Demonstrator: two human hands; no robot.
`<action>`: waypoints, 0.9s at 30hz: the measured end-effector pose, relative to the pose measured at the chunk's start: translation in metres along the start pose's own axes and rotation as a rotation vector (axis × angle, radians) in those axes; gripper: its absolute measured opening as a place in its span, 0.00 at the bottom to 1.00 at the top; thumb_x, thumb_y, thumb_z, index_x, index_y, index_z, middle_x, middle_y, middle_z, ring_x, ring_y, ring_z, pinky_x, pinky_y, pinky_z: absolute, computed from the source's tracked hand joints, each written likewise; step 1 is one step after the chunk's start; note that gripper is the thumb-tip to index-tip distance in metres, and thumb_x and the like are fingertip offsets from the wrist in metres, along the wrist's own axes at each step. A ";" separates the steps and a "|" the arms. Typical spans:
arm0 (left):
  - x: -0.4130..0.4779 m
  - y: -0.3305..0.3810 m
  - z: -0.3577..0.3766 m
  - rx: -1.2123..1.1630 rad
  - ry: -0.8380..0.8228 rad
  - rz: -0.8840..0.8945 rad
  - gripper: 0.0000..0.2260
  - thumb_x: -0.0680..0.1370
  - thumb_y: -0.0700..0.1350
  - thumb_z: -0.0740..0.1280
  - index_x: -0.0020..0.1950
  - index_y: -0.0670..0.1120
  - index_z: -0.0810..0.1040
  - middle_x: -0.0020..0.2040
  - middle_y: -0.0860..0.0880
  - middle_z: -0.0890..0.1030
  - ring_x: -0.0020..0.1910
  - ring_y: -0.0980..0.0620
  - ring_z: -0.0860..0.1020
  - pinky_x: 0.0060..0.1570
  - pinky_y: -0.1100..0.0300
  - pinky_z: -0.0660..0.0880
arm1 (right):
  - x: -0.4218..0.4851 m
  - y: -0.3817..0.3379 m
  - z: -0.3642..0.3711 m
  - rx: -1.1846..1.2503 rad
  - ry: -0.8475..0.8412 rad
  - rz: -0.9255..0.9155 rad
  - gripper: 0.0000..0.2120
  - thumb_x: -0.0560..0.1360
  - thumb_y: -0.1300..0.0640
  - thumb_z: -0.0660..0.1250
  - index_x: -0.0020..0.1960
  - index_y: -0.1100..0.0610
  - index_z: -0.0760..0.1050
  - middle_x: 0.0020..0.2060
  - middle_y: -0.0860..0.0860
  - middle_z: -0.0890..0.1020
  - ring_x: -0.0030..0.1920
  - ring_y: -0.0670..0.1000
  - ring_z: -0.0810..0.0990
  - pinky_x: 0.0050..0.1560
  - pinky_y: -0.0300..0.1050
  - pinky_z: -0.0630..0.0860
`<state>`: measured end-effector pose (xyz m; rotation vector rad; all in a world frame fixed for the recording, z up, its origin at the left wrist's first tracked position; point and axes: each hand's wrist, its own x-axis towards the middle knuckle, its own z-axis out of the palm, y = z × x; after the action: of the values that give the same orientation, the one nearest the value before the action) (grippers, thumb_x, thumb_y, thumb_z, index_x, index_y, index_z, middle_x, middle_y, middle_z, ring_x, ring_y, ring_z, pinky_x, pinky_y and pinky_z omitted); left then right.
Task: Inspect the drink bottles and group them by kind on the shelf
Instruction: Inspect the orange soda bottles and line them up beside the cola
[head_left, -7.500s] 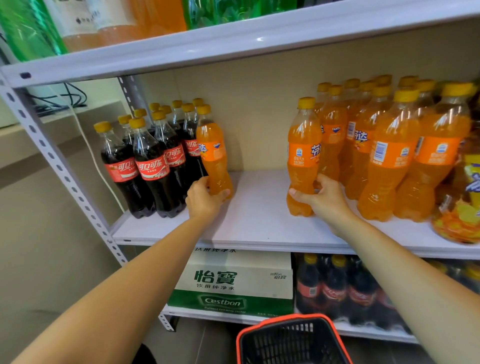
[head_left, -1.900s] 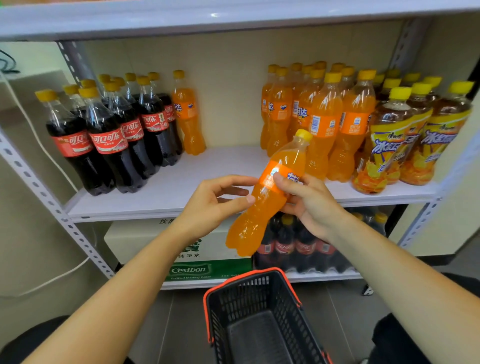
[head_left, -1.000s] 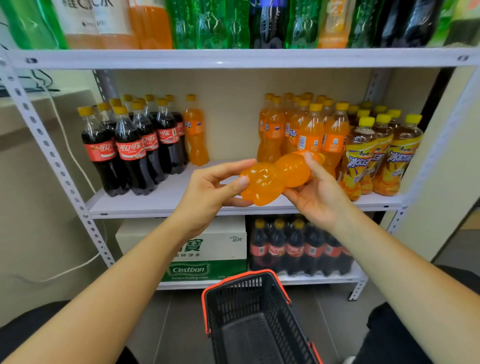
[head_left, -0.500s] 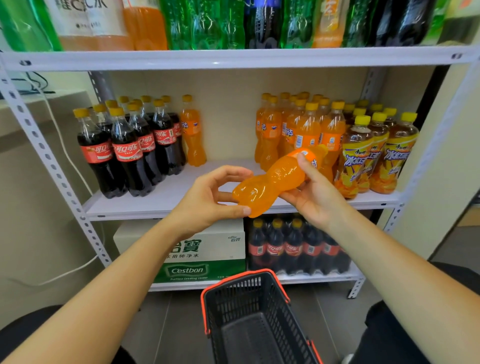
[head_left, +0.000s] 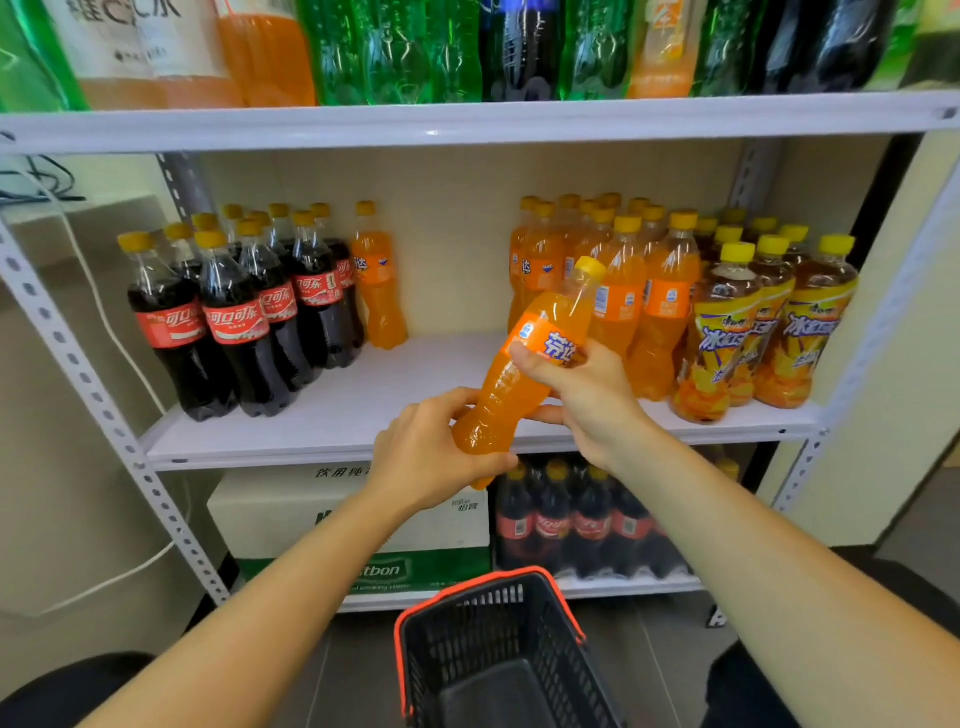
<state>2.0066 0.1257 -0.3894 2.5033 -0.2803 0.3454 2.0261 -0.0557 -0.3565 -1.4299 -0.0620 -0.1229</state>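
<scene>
I hold an orange soda bottle (head_left: 524, 364) with a yellow cap in front of the middle shelf (head_left: 322, 410), tilted with its cap up and to the right. My right hand (head_left: 587, 395) grips it around the label. My left hand (head_left: 431, 457) grips its base. On the shelf's left stands a group of cola bottles (head_left: 244, 317) with one lone orange soda bottle (head_left: 376, 280) beside them. At the right stands a group of orange soda bottles (head_left: 613, 280), then iced tea bottles (head_left: 769, 322).
A black shopping basket (head_left: 498, 654) with a red rim sits on the floor below my arms. The bottom shelf holds a cardboard water carton (head_left: 311, 519) and a pack of cola bottles (head_left: 582, 519). The top shelf (head_left: 467, 122) carries large green, orange and dark bottles.
The held bottle has swung from lying almost level with its base toward me to a steeper tilt with the label showing. My left hand has closed around its base.
</scene>
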 end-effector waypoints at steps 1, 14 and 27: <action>0.006 -0.002 0.001 -0.001 0.009 -0.018 0.33 0.63 0.70 0.74 0.65 0.61 0.76 0.50 0.62 0.80 0.48 0.54 0.79 0.45 0.53 0.75 | 0.005 -0.001 0.003 -0.002 -0.023 -0.009 0.26 0.70 0.51 0.79 0.66 0.52 0.76 0.57 0.51 0.85 0.56 0.54 0.85 0.53 0.59 0.84; 0.097 -0.080 0.009 -0.620 0.205 -0.201 0.25 0.72 0.43 0.79 0.66 0.47 0.75 0.57 0.46 0.83 0.53 0.48 0.83 0.46 0.49 0.83 | 0.126 0.053 0.005 -0.566 0.150 -0.096 0.30 0.78 0.55 0.73 0.76 0.57 0.67 0.71 0.55 0.75 0.70 0.58 0.74 0.62 0.46 0.70; 0.180 -0.161 0.020 -0.367 0.441 -0.302 0.26 0.71 0.46 0.80 0.65 0.45 0.74 0.53 0.49 0.80 0.54 0.42 0.80 0.55 0.49 0.77 | 0.206 0.091 0.013 -0.474 0.300 -0.240 0.42 0.72 0.60 0.79 0.78 0.56 0.59 0.70 0.53 0.71 0.73 0.59 0.70 0.70 0.48 0.66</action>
<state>2.2249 0.2219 -0.4350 2.0052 0.1952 0.6405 2.2416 -0.0400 -0.4203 -1.8574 0.0460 -0.5794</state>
